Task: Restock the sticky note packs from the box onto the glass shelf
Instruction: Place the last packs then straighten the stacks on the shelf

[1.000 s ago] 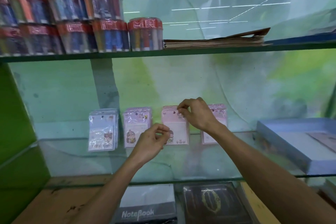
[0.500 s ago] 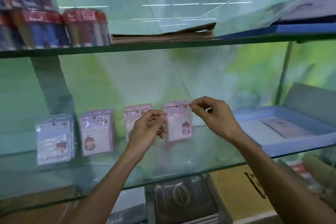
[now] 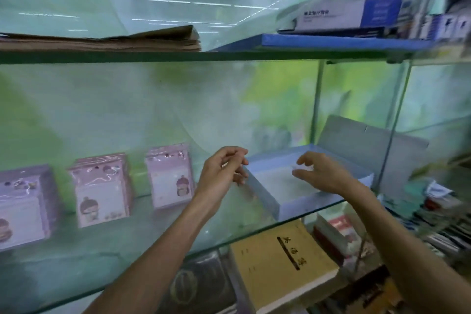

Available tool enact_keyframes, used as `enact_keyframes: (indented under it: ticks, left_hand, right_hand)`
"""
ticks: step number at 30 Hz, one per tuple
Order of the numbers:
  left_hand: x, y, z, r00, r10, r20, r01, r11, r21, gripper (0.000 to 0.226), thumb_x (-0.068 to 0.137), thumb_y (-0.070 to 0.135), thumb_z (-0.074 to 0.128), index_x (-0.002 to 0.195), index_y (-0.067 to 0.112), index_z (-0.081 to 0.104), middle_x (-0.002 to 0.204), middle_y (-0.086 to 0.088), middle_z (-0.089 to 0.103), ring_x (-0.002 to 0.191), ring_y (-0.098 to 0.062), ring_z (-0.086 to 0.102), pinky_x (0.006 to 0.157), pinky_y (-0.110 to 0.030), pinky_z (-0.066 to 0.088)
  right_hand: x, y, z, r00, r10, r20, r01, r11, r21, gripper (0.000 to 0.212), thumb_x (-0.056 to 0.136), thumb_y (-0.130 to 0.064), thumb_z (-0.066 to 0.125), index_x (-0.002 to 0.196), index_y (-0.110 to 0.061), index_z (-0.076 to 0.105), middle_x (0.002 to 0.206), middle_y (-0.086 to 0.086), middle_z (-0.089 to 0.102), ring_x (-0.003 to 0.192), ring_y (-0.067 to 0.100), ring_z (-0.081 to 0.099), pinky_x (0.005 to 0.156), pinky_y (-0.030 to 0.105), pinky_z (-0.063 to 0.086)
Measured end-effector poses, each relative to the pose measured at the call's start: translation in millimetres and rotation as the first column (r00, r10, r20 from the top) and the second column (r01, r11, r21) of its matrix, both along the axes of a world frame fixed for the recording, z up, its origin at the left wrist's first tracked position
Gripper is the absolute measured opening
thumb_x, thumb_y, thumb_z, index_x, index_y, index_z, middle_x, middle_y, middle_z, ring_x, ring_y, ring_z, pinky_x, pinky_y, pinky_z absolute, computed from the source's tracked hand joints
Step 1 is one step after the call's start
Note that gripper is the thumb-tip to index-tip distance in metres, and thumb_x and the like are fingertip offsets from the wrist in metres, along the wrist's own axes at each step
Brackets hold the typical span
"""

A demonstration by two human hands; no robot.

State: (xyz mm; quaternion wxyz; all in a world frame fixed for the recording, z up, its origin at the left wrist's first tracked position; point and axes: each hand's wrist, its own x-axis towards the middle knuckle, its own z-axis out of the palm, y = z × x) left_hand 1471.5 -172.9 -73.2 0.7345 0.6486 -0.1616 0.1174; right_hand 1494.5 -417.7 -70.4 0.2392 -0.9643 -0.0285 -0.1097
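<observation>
Yellow ledger book (image 3: 281, 262), brown paper stack (image 3: 122, 41)

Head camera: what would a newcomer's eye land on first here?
Probably the two bare hands at centre: the left hand hovers loosely curled, and the right hand reaches over the open blue box on the glass shelf. Next, three stacks of pink sticky note packs standing along the shelf's left side.

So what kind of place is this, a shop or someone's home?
Most likely a stationery shop. Sticky note packs stand in a row facing out on a glass shelf, and notebooks are stacked on the level below.
</observation>
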Motion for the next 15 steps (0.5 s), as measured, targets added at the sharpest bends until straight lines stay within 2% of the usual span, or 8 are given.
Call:
enact_keyframes:
  ticks: [5,7,9,10,12,13,14,15]
  left_hand:
    - [7.6,-32.1,0.6,0.999,-0.032,-0.032,0.032,0.999,0.020,0.014,0.098,0.012,0.055,0.099,0.006,0.067,0.085,-0.007,0.063,0.069,-0.024,0.059,0.059,-0.034,0.050]
    - [9.7,-40.1,1.6,0.999,-0.031,-0.037,0.033,0.999,0.030,0.014,0.098,0.013,0.055,0.100,0.006,0.067,0.085,-0.007,0.063,0.069,-0.023,0.059,0.060,-0.035,0.050]
    - [11.0,-45.2,3.0,0.999,-0.027,-0.042,0.029,0.999,0.039,0.015,0.098,0.013,0.055,0.100,0.006,0.068,0.084,-0.005,0.064,0.069,-0.022,0.060,0.060,-0.034,0.051]
    - [11.4,-46.4,3.6,0.999,-0.025,-0.044,0.027,0.999,0.045,0.015,0.098,0.013,0.055,0.100,0.007,0.068,0.085,-0.005,0.064,0.069,-0.021,0.060,0.061,-0.034,0.051]
    - [12.0,-46.7,4.4,0.999,-0.019,-0.047,0.022,0.998,0.057,0.015,0.098,0.014,0.055,0.101,0.007,0.068,0.085,-0.004,0.064,0.069,-0.021,0.060,0.062,-0.034,0.052]
    - [12.3,-46.2,4.8,0.999,-0.017,-0.049,0.019,0.998,0.059,0.015,0.098,0.014,0.055,0.101,0.007,0.068,0.085,-0.004,0.064,0.069,-0.021,0.060,0.063,-0.034,0.052]
    - [12.5,-44.9,5.1,0.999,-0.013,-0.052,0.016,0.998,0.057,0.015,0.098,0.014,0.055,0.101,0.007,0.068,0.086,-0.005,0.064,0.069,-0.021,0.060,0.063,-0.035,0.052]
    - [13.0,-43.4,5.1,0.998,-0.010,-0.056,0.013,0.999,0.052,0.015,0.098,0.014,0.055,0.100,0.007,0.068,0.086,-0.005,0.064,0.069,-0.022,0.060,0.063,-0.035,0.051]
  right_hand:
    - [18.5,-27.2,5.6,0.983,-0.073,-0.170,0.032,0.973,-0.229,0.060,0.084,-0.049,0.067,0.131,-0.016,0.048,0.135,0.009,0.053,0.118,0.028,0.052,0.081,0.031,0.038]
    - [23.1,-28.8,6.7,0.971,-0.082,-0.227,0.013,0.957,-0.289,0.069,0.082,-0.050,0.068,0.135,-0.015,0.044,0.138,0.008,0.051,0.120,0.028,0.051,0.087,0.034,0.041]
    - [26.5,-28.9,4.9,0.969,-0.088,-0.232,0.005,0.941,-0.338,0.067,0.080,-0.048,0.069,0.133,-0.014,0.045,0.134,0.008,0.053,0.117,0.028,0.052,0.092,0.037,0.045]
    - [27.7,-28.9,4.0,0.972,-0.084,-0.219,0.003,0.939,-0.345,0.060,0.080,-0.046,0.068,0.127,-0.014,0.050,0.127,0.010,0.056,0.112,0.029,0.054,0.090,0.039,0.047]
    - [28.9,-28.1,2.4,0.980,-0.078,-0.181,0.014,0.943,-0.332,0.035,0.079,-0.044,0.059,0.091,-0.012,0.058,0.094,0.011,0.061,0.087,0.030,0.056,0.074,0.037,0.047]
    - [28.9,-26.9,2.0,0.983,-0.081,-0.164,0.027,0.950,-0.312,0.034,0.080,-0.045,0.053,0.072,-0.012,0.050,0.077,0.010,0.055,0.074,0.028,0.052,0.064,0.034,0.042]
    - [28.0,-25.0,3.2,0.987,-0.091,-0.133,0.047,0.953,-0.298,0.037,0.083,-0.043,0.049,0.064,-0.013,0.042,0.071,0.009,0.051,0.068,0.027,0.049,0.061,0.032,0.038]
    - [26.3,-22.6,5.8,0.990,-0.107,-0.097,0.076,0.959,-0.273,0.036,0.088,-0.038,0.047,0.065,-0.012,0.041,0.074,0.010,0.052,0.069,0.028,0.050,0.061,0.033,0.038]
